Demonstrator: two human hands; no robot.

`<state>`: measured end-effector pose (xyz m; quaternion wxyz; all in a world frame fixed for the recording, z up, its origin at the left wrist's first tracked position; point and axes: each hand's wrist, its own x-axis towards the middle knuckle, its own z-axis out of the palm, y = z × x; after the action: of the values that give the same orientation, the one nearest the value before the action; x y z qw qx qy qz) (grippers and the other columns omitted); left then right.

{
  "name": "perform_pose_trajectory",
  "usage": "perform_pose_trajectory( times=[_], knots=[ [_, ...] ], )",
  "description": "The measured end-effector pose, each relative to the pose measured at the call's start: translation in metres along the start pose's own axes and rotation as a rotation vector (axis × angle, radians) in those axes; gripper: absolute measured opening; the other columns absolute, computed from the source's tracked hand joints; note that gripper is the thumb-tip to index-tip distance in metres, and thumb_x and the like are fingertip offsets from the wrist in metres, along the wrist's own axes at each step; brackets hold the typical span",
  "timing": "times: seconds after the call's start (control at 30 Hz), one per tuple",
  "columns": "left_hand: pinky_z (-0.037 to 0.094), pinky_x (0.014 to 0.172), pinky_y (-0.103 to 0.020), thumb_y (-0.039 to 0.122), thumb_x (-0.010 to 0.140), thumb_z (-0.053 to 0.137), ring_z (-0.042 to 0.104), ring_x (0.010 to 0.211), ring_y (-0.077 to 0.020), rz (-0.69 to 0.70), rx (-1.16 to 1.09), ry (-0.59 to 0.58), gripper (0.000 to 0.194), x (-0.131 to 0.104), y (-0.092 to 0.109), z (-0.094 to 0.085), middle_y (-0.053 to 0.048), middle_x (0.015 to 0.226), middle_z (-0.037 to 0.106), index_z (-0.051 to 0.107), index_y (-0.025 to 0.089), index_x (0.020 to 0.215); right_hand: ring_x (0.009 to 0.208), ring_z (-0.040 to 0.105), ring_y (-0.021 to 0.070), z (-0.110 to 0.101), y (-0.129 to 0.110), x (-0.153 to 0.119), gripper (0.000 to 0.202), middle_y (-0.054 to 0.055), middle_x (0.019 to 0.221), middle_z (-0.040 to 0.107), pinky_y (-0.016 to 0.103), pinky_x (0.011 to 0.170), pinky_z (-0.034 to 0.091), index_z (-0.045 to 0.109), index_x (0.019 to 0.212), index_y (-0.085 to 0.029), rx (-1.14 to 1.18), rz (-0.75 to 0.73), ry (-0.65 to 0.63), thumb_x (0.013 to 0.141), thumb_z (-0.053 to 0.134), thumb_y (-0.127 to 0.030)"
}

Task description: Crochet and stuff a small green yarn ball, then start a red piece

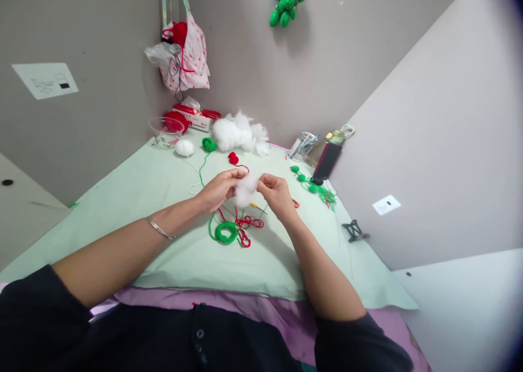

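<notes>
A small tuft of white fiberfill stuffing [245,191] is held between both hands above the pale green table cover [171,263]. My left hand [220,188] pinches its left side, and my right hand [275,193] grips the right edge with thumb and fingers closed. Beneath them lie a coil of green yarn [226,233], loops of red yarn [250,222] and a yellow-handled crochet hook [254,205]. Just beyond the hands sits a small red crocheted piece [233,158] with a yarn tail. A larger heap of white stuffing [239,132] rests at the back.
Behind on the left are a clear plastic bowl [165,135], a tissue box [194,117], a white yarn ball [184,148] and a green one [208,144]. At right stand a pen cup [302,147] and a phone [327,162], near green crocheted pieces [312,188] and a black clip [354,231].
</notes>
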<state>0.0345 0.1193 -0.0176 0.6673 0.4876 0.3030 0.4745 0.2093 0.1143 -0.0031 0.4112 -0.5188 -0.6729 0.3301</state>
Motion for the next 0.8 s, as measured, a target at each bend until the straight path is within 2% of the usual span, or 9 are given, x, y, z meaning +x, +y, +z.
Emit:
perform_pose_trajectory(
  times=[0.17,0.33,0.43,0.53,0.63,0.73,0.8],
  knots=[
    [0.052,0.076,-0.026,0.021,0.061,0.086,0.068,0.085,-0.0163,-0.003,0.001,-0.048,0.035,0.003,-0.009,-0.002,-0.004,0.097,0.074,0.069,0.017,0.091,0.05,0.03,0.0092,-0.001,0.004,0.003,0.033,-0.006,0.052,0.036,0.025,0.048,0.027,0.044,0.057,-0.023,0.079,0.042,-0.015,0.075,0.058,-0.047],
    [0.056,0.077,-0.035,0.03,0.065,0.085,0.071,0.081,-0.0207,-0.02,-0.011,-0.036,0.034,0.005,-0.013,0.0,-0.009,0.092,0.075,0.069,0.015,0.091,0.056,0.035,0.0105,0.0,-0.004,-0.002,0.032,-0.004,0.058,0.042,0.026,0.052,0.03,0.049,0.061,-0.022,0.089,0.0,-0.07,0.079,0.058,-0.047],
    [0.057,0.076,-0.039,0.03,0.065,0.082,0.071,0.08,-0.0228,-0.013,-0.006,-0.035,0.031,0.006,-0.01,0.001,-0.009,0.087,0.074,0.068,0.013,0.087,0.06,0.038,0.0111,-0.001,-0.013,-0.008,0.025,-0.004,0.062,0.045,0.026,0.055,0.029,0.052,0.066,-0.021,0.085,-0.034,-0.121,0.082,0.056,-0.041],
    [0.055,0.074,-0.034,0.019,0.062,0.076,0.067,0.077,-0.019,0.045,0.023,0.045,0.023,0.007,-0.011,0.0,-0.004,0.08,0.07,0.064,0.014,0.08,0.058,0.033,0.0098,0.002,-0.018,-0.015,0.018,-0.006,0.061,0.039,0.026,0.055,0.025,0.05,0.068,-0.021,0.086,-0.057,-0.17,0.078,0.059,-0.033],
    [0.051,0.065,-0.026,0.006,0.055,0.069,0.06,0.068,-0.0129,0.112,0.066,0.149,0.026,0.007,-0.015,0.0,0.003,0.072,0.062,0.057,0.017,0.076,0.057,0.028,0.0088,0.009,-0.018,-0.017,0.021,-0.008,0.059,0.034,0.026,0.055,0.022,0.047,0.066,-0.021,0.087,-0.067,-0.197,0.075,0.063,-0.029],
    [0.049,0.056,-0.023,0.002,0.056,0.066,0.057,0.062,-0.011,0.148,0.089,0.189,0.033,0.004,-0.014,0.003,0.006,0.073,0.057,0.051,0.02,0.079,0.055,0.03,0.009,0.014,-0.017,-0.015,0.017,-0.006,0.058,0.042,0.026,0.053,0.023,0.052,0.067,-0.021,0.108,-0.047,-0.193,0.077,0.06,-0.032],
    [0.052,0.058,-0.025,0.004,0.061,0.067,0.059,0.065,-0.0116,0.159,0.08,0.177,0.033,0.001,-0.011,0.007,0.005,0.079,0.058,0.05,0.02,0.083,0.053,0.031,0.0091,0.015,-0.015,-0.011,0.019,-0.005,0.058,0.044,0.026,0.052,0.024,0.054,0.067,-0.021,0.126,-0.027,-0.153,0.079,0.058,-0.036]
  ],
)
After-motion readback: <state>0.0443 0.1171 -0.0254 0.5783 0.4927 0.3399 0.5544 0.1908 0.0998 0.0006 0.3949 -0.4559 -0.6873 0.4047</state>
